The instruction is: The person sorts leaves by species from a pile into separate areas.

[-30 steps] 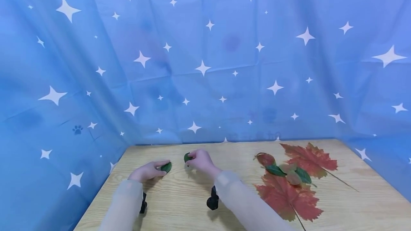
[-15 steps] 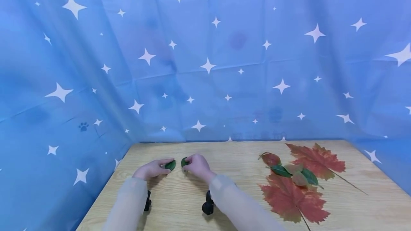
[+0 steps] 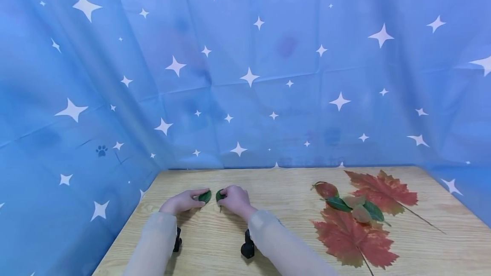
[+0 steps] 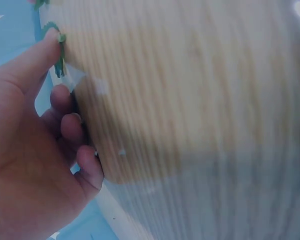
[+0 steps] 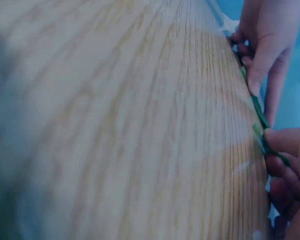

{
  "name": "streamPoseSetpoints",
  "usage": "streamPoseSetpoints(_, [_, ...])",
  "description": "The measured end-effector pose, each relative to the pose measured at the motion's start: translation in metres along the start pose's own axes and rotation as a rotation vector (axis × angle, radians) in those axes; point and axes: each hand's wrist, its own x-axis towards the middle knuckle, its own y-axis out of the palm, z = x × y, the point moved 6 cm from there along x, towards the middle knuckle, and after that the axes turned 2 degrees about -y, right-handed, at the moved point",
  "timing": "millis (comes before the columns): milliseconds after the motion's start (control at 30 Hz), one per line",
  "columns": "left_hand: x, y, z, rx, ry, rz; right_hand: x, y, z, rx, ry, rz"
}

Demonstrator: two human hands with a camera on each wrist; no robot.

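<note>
Toward the far left of the tabletop, my left hand [image 3: 183, 202] holds a small green leaf [image 3: 205, 197] between thumb and fingers. My right hand [image 3: 236, 201] pinches a second green leaf [image 3: 220, 195] with a toothed edge, just to the right of the first. In the head view a narrow gap separates the two leaves. From the left wrist, the left thumb presses on its leaf [image 4: 60, 55] while the other fingers curl near the wood. The right wrist view shows both hands at the right edge, the left hand's leaf [image 5: 260, 111] and the right hand's leaf [image 5: 270, 146] close together.
Two large red maple leaves [image 3: 353, 237] with long stems lie on the right of the wooden table [image 3: 291, 182]. Several smaller red, brownish and green leaves [image 3: 360, 213] overlap between them. A blue curtain [image 3: 268, 76] with white stars hangs behind and at the sides.
My right hand has moved left with its leaf, narrowing the gap to the left hand's leaf. The head view has turned slightly left. The leaf pile has stayed put.
</note>
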Motion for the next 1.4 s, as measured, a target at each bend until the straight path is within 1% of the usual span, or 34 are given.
streamPoseSetpoints(100, [-0.001, 0.001, 0.000, -0.012, -0.002, -0.004, 0.000, -0.001, 0.001, -0.017, -0.005, 0.011])
streamPoseSetpoints(233, [0.000, 0.001, 0.001, -0.055, -0.012, 0.002, 0.000, -0.002, 0.003, -0.034, -0.009, 0.031])
streamPoseSetpoints(333, [0.002, 0.002, 0.001, -0.053, -0.003, 0.010, 0.000, -0.004, 0.004, -0.038, -0.006, 0.042])
streamPoseSetpoints(467, [0.005, 0.002, 0.000, -0.027, 0.008, 0.013, 0.001, -0.006, 0.000, -0.022, 0.012, 0.047])
streamPoseSetpoints(667, [0.004, 0.000, -0.001, 0.012, -0.010, -0.004, 0.003, -0.004, -0.005, -0.012, 0.035, 0.050])
streamPoseSetpoints(767, [0.003, 0.000, -0.002, 0.012, -0.020, -0.009, 0.002, -0.004, -0.004, -0.018, 0.029, 0.048])
streamPoseSetpoints(967, [0.004, 0.002, -0.002, 0.011, -0.011, -0.014, -0.002, -0.003, -0.001, -0.019, 0.002, 0.034])
streamPoseSetpoints(1100, [0.004, 0.002, -0.001, -0.010, -0.012, -0.006, -0.003, -0.003, 0.000, 0.040, 0.010, 0.033])
streamPoseSetpoints(1267, [0.001, 0.005, -0.004, -0.053, 0.019, 0.013, -0.006, -0.008, -0.002, 0.155, 0.034, 0.052])
streamPoseSetpoints(1400, [0.002, 0.004, -0.001, -0.054, 0.045, 0.019, -0.010, -0.013, -0.001, 0.218, 0.024, 0.067])
